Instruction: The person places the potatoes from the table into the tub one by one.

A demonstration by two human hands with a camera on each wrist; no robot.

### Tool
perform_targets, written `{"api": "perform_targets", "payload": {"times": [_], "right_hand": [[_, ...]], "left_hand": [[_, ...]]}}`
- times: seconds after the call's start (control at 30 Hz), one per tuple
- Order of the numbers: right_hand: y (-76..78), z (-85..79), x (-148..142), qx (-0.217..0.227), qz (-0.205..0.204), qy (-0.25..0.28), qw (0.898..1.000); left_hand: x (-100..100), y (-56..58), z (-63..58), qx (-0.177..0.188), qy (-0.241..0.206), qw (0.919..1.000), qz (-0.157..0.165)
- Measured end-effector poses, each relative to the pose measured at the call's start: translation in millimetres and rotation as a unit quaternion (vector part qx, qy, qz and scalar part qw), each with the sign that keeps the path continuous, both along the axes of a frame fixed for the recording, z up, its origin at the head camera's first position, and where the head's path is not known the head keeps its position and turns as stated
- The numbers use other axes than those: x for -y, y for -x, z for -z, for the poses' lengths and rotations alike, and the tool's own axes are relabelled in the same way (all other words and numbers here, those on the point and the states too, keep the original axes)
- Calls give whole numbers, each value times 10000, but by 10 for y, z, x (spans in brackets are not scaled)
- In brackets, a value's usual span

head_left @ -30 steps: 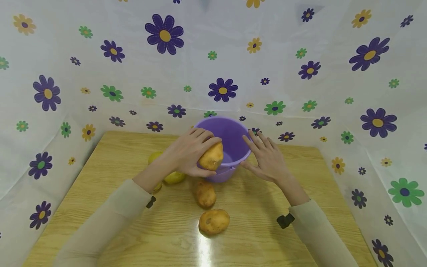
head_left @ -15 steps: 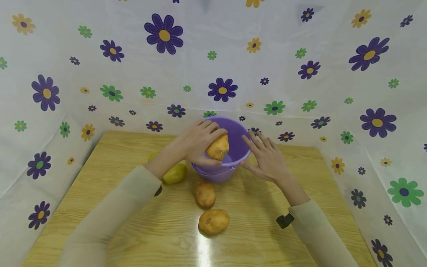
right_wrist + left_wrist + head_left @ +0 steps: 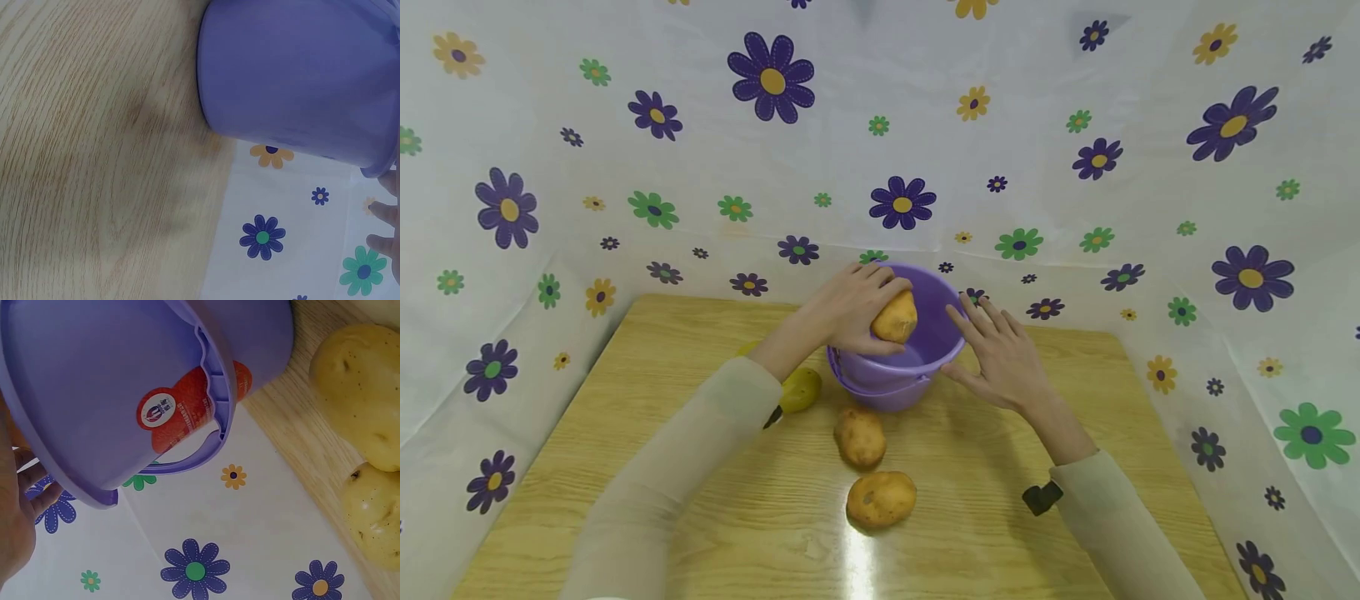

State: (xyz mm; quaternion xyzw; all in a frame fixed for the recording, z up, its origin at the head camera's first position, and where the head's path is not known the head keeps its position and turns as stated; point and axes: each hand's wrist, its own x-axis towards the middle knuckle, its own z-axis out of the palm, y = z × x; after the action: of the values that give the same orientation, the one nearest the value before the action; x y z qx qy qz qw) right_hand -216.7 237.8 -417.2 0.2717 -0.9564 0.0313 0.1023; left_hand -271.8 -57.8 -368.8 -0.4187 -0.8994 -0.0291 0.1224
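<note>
A purple bucket (image 3: 880,392) stands upright toward the back of the table, its handle hanging down at the front. Over its open top, my left hand (image 3: 857,310) grips a potato (image 3: 895,317), thumb below and fingers over it. At the bucket's right rim, my right hand (image 3: 1002,358) has its fingers spread and straight, with the thumb by the rim. In the left wrist view, the bucket's side (image 3: 94,381) carries a red label, and only part of the left hand (image 3: 15,512) shows at the edge.
Two potatoes lie in front of the bucket, a nearer potato (image 3: 882,499) and a farther potato (image 3: 861,437). Yellow-green fruits (image 3: 800,390) sit left of the bucket, partly behind the left arm. A flowered cloth (image 3: 820,150) hangs behind the wooden table (image 3: 760,517).
My left hand has carried the potato right and away from me, from the bucket's left front rim to over its opening. My right hand has stayed in place.
</note>
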Motion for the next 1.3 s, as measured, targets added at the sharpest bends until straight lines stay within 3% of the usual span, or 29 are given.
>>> {"api": "perform_targets", "payload": {"times": [0.53,0.77,1.3], "right_hand": [[14,15,-13,-85,6,1,10000],[14,25,-14,-79,16,17,10000],[5,-9,-9,-11,-28,-32,10000]], "left_hand": [[-44,148,122,319,451,9980,-303],[-58,157,116,490,612,9964,-331],[-23,142,106,610,490,9965,-284]]}}
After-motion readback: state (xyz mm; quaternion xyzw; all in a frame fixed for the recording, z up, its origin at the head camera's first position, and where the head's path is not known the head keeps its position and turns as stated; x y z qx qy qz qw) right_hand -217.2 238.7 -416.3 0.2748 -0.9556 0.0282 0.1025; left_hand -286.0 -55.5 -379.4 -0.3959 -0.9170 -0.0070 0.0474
